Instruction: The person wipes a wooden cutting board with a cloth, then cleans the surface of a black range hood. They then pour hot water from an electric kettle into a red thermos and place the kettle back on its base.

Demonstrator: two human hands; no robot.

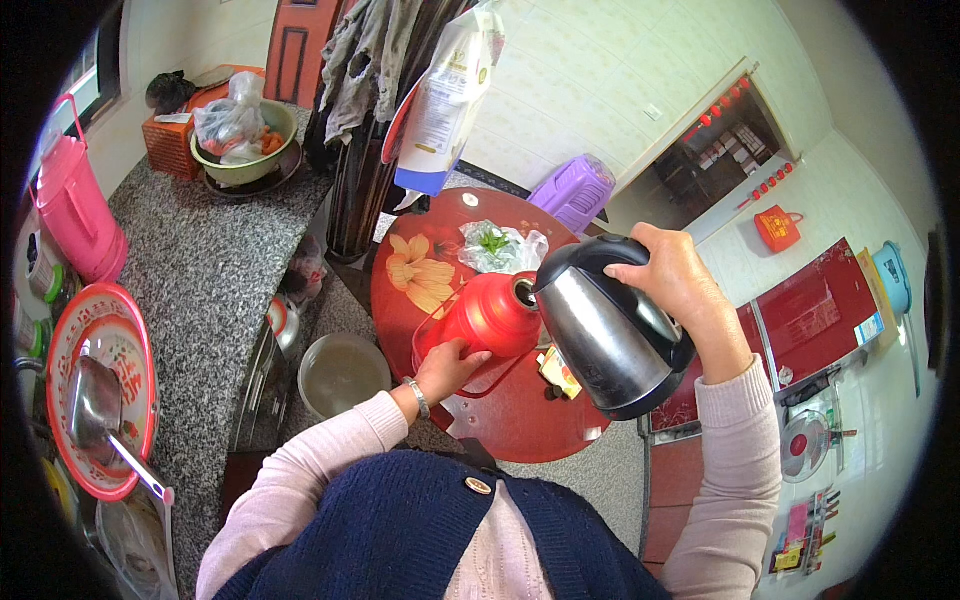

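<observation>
My right hand [671, 270] grips the black handle of a stainless steel electric kettle [600, 337], which is tilted with its spout at the mouth of a red thermos flask [491, 315]. The flask is above a round red table [517, 435] with a flower print. My left hand [450, 371] rests against the flask's near side, thumb and fingers spread on it; whether it grips the flask I cannot tell. Behind the flask lies a clear plastic bag with green leaves [493, 241]. A small yellow packet [559, 371] lies partly behind the kettle.
On the left, a granite counter [195, 247] holds a pink thermos jug [79, 210], an enamel basin [142, 330] with a metal ladle [97, 401], and a green bowl of bags [244, 171]. A grey basin [345, 375] stands left of the table. A purple plastic basket [574, 193] is behind it.
</observation>
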